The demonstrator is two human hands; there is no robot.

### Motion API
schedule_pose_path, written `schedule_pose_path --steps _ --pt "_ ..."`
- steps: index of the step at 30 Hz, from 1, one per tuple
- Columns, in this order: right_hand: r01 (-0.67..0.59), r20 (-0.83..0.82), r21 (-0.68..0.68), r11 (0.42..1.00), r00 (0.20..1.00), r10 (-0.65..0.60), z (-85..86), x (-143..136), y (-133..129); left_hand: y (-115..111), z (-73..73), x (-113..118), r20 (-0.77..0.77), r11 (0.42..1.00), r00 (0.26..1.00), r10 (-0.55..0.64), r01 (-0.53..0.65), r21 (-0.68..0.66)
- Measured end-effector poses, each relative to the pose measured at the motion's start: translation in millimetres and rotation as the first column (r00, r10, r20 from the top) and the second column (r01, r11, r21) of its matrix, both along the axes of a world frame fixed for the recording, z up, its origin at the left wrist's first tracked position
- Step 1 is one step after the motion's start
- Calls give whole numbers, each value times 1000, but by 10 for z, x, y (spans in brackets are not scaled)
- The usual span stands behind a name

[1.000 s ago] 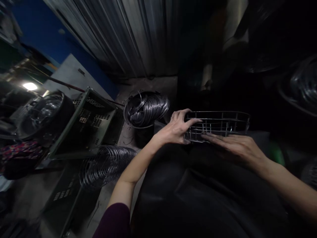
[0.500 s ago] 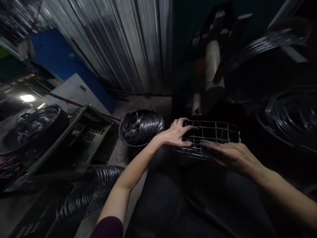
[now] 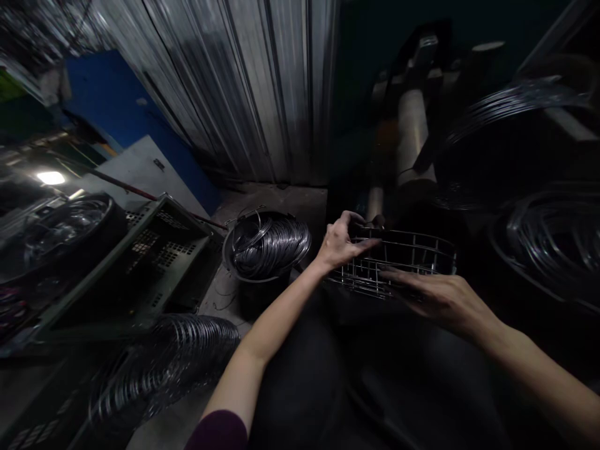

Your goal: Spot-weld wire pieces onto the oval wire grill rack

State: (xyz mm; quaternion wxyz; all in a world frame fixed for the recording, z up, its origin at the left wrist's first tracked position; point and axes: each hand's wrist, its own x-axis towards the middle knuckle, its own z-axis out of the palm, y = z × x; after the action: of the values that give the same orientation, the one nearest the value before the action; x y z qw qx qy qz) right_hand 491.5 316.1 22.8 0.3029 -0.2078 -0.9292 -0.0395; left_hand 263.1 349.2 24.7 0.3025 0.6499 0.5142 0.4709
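Observation:
A curved wire basket (image 3: pixel 364 282) with a metal grid sits low in front of the machine, above my dark-covered lap. At its left end, my left hand (image 3: pixel 341 242) grips the upper wire, thumb toward me and fingers curled on the far side near a machine tip. My right hand (image 3: pixel 438 295) holds the near rim, its fingers laid along the wires; the thumb is hidden. Just above the basket, a thick metal cylinder (image 3: pixel 412 134) belongs to the machine, with a thinner rod (image 3: pixel 375 203) beside it.
Left of the basket stands a black bucket (image 3: pixel 228 256) holding bundled wire rings (image 3: pixel 281 244). Farther left are a green plastic crate (image 3: pixel 187 240) and a stack of wire hoops (image 3: pixel 187 350). Wire coils (image 3: pixel 557 244) lie at right. A corrugated metal wall (image 3: pixel 244 94) closes the back.
My left hand has shifted slightly up and right, with its fingers drawn in on the basket's upper wire. The right hand stays on the near rim. The camera view has moved a little.

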Motion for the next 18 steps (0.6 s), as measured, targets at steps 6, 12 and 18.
schedule_pose_path --steps 6,12,18 --pt "-7 3 -32 999 1000 7 4 11 -26 36 -72 -66 51 984 983 -175 174 27" --pt "18 17 9 1000 1000 -18 50 -11 12 117 -88 -76 110 993 987 -119 118 14" --pt "39 -1 59 998 999 -39 132 -25 115 271 -86 -49 146 996 986 -86 89 -13"
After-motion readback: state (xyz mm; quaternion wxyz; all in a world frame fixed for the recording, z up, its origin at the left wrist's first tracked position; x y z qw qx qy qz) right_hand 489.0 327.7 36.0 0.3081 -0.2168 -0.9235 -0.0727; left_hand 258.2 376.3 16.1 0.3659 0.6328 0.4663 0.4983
